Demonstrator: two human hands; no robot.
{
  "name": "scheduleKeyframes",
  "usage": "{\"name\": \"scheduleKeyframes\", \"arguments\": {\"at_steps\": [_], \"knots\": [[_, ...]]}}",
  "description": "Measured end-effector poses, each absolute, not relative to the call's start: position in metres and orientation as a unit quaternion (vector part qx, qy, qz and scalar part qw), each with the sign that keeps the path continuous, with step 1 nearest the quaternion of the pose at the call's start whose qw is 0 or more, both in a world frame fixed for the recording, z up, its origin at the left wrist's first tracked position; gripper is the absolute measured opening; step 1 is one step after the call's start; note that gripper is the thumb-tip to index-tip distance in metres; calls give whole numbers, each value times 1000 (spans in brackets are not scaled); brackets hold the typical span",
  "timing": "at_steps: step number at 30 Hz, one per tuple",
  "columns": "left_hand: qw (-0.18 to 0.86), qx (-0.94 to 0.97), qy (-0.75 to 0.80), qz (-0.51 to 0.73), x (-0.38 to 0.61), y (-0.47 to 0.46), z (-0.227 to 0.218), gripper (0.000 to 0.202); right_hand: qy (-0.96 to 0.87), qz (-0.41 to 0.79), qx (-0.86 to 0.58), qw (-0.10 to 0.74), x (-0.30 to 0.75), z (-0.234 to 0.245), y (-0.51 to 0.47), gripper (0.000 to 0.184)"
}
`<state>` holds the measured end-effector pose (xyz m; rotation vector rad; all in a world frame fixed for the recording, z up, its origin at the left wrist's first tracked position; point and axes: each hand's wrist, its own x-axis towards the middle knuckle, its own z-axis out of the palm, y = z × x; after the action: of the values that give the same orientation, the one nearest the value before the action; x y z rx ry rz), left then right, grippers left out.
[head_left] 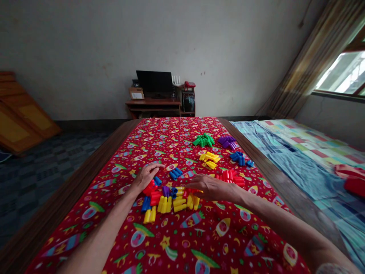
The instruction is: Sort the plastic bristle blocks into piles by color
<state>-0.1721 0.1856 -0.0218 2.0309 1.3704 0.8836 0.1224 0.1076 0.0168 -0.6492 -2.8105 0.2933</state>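
A mixed pile of plastic tube-shaped building blocks, with yellow blocks [179, 204], red blocks [155, 198], blue blocks [146, 204] and a purple block [165, 191], lies on the red patterned tablecloth [171, 247]. My left hand [146, 176] is at the pile's left side, above red and blue pieces, its fingers stretched to the right and nothing visible in them. From the right, my right hand [209, 187] reaches over the pile's right end, fingers extended above red and yellow pieces. Its palm side is hidden. A loose blue block [176, 174] lies between the hands.
Single-colour groups lie farther right: green blocks [204, 140], purple blocks [227, 142], yellow blocks [210, 159], blue blocks [238, 157] and red blocks [230, 176]. A bed [308, 160] adjoins the table's right side. Behind stands a desk [154, 102] with a monitor [154, 83].
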Motion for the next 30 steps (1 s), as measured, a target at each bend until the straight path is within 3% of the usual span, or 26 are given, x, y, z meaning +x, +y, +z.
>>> {"name": "scheduleKeyframes", "arguments": {"at_steps": [3, 9, 12, 17, 21, 26, 30], "knots": [[262, 755, 504, 328, -173, 187, -23, 40, -953, 96, -231, 172, 128, 15, 107, 23], [263, 756, 505, 323, -174, 187, -23, 40, -860, 21, -411, 302, 181, 26, 109, 38], [263, 750, 509, 331, -174, 190, -28, 40, -805, -18, -533, 262, 224, 28, 112, 39], [255, 741, 506, 359, -176, 197, -40, 43, -720, -83, -678, 123, 266, 16, 103, 32], [258, 745, 504, 354, -176, 196, -37, 41, -746, -75, -654, 102, 267, 8, 89, 41], [267, 748, 507, 336, -173, 187, -24, 40, -757, -78, -628, 166, 246, 27, 88, 42], [264, 752, 506, 330, -171, 185, -20, 39, -829, -4, -513, 225, 189, 40, 92, 34]]}}
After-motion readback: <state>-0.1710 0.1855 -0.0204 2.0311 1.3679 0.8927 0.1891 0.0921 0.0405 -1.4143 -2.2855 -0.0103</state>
